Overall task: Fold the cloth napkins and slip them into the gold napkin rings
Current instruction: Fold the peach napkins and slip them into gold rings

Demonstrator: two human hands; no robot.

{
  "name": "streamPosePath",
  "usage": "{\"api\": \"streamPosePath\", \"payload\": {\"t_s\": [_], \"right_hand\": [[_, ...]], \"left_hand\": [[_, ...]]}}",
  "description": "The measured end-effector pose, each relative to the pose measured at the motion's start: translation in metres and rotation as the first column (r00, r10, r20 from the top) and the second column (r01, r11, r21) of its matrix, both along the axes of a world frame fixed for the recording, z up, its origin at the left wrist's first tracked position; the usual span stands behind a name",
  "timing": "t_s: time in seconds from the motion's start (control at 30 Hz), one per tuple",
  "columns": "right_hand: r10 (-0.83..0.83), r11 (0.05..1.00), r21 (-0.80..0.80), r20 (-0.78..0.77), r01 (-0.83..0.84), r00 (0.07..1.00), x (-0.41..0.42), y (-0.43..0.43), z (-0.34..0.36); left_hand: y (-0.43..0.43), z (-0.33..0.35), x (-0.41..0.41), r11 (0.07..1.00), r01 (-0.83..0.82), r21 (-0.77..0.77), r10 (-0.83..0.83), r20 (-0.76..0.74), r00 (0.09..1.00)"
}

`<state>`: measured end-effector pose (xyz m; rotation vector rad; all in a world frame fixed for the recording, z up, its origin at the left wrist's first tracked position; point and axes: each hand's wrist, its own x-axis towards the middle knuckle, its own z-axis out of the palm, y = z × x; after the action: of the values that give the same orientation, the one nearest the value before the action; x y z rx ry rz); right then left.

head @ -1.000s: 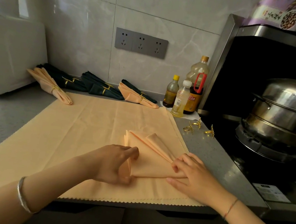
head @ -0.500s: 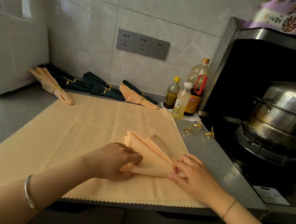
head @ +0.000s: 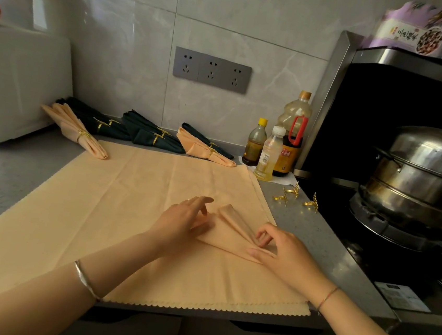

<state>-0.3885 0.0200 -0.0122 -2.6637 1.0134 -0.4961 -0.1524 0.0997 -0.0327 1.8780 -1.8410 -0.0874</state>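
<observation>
Left hand (head: 184, 219): fingers fairly straight, pressing the wide end of the folded peach cloth napkin (head: 231, 229).
Right hand (head: 285, 254): fingertips curled, pinching the napkin's narrow end.
Napkin: lies on the large spread peach cloth (head: 101, 209), near its right edge.
Gold leaf-shaped napkin rings (head: 285, 197): three, loose on the grey surface (head: 316, 237), apart from the napkin.

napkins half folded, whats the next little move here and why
Probably fold the left flap over with the left hand. The peach napkin shows a pleat only on its right side, the right hand pinches its narrow end, and the gold rings lie apart on the counter, so it seems not yet narrow enough.
</observation>
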Motion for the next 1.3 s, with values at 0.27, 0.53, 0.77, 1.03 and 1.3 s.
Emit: {"api": "streamPosePath", "payload": {"t_s": [0.27, 0.53, 0.77, 1.03, 1.3], "right_hand": [[0.030, 0.999, 0.045, -0.104, -0.025, 0.994, 0.005, -0.004, 0.001], [0.083, 0.994, -0.055, -0.205, -0.096, 0.975, 0.007, -0.002, 0.006], [0.126, 0.959, -0.180, -0.414, -0.217, 0.901, 0.029, 0.015, 0.009], [-0.011, 0.933, -0.338, -0.373, -0.125, 0.928, 0.060, 0.008, -0.001], [-0.034, 0.955, -0.295, -0.173, -0.019, 0.984, 0.055, -0.003, -0.001]], "left_hand": [[-0.017, -0.008, 0.007, 0.982, 0.103, 0.158, -0.132, 0.186, 0.974], [-0.032, -0.011, 0.012, 0.942, 0.125, 0.310, -0.166, 0.108, 0.980], [-0.033, -0.011, 0.014, 0.941, 0.122, 0.315, -0.153, 0.074, 0.985], [-0.035, -0.008, 0.011, 0.933, 0.109, 0.342, -0.145, 0.081, 0.986], [-0.016, 0.002, 0.006, 0.984, 0.072, 0.164, -0.048, -0.146, 0.988]]}}
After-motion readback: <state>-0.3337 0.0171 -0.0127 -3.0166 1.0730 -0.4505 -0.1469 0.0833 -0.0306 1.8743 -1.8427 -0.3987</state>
